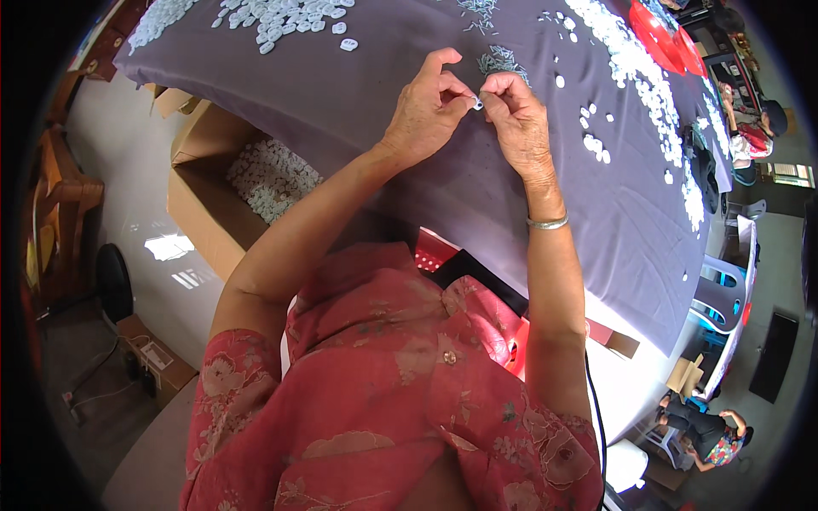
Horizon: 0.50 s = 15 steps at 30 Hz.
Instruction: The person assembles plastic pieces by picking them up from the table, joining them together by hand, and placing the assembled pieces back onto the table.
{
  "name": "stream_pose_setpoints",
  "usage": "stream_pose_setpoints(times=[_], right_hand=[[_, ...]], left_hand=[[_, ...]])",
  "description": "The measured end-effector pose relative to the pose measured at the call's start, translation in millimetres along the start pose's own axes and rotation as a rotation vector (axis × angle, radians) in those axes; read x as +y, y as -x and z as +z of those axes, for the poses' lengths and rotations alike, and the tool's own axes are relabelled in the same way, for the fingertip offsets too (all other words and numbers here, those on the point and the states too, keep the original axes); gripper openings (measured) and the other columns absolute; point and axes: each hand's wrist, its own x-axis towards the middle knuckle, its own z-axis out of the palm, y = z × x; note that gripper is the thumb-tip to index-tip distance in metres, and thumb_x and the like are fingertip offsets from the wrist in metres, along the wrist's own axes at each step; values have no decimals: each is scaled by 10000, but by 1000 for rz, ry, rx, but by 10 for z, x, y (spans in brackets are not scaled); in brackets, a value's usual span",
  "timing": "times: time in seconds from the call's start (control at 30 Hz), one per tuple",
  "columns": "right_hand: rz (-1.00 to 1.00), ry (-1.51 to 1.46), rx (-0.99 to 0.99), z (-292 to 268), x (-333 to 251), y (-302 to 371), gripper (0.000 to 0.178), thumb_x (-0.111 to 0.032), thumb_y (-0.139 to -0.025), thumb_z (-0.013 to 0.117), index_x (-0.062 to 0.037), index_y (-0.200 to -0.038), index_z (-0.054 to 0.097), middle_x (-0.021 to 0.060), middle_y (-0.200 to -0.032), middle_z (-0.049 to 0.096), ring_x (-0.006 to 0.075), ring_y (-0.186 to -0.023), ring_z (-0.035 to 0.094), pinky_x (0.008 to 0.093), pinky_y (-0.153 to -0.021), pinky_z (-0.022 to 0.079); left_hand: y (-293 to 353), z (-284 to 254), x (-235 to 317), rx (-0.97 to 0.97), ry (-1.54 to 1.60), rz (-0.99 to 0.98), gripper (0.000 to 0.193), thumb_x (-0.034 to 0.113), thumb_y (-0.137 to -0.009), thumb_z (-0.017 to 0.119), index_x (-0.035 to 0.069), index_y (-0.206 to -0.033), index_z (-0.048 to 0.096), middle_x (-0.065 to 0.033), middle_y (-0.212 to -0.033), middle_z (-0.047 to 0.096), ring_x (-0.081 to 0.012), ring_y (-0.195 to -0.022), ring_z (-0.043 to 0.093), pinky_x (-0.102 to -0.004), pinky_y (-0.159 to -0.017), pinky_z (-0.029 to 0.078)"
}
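My left hand (426,111) pinches a small white plastic piece (477,104) between thumb and forefinger, above the cloth-covered table (332,102). My right hand (518,128), with a silver bangle at the wrist, meets it from the other side. Its thumb and forefinger are pressed together at the piece, and anything between them is too small to make out. Just beyond the fingertips lies a little heap of thin grey pins (503,63). Farther off is another cluster of pins (479,14). White oval tags (273,24) are spread at the far left.
Many small white pieces (635,68) cover the table's right side, near a red basin (656,38). Below the left edge, an open cardboard box (204,183) holds more white pieces. Other people (711,434) are off to the right, beside chairs.
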Motion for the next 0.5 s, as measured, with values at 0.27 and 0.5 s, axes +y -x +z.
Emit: stream_pose_setpoints(times=[0.27, 0.5], right_hand=[[44, 62, -12, -24, -65, 3, 59, -49, -907, 552, -14, -899, 599, -29, -769, 551, 53, -670, 485, 197, -619, 422], [37, 136, -42, -26, -81, 0, 83, -85, -920, 555, -12, -896, 589, -22, -752, 540, 62, -665, 487, 206, -617, 427]], left_hand=[[-4, -1, -14, 1, -3, -4, 492, 52, -812, 640, 10, -1235, 392, -85, -829, 665, -174, -752, 624, -299, -716, 494], [5, 4, -17, 45, 25, -15, 494, 51, -808, 643, 8, -1228, 385, -81, -821, 666, -173, -751, 624, -297, -713, 491]])
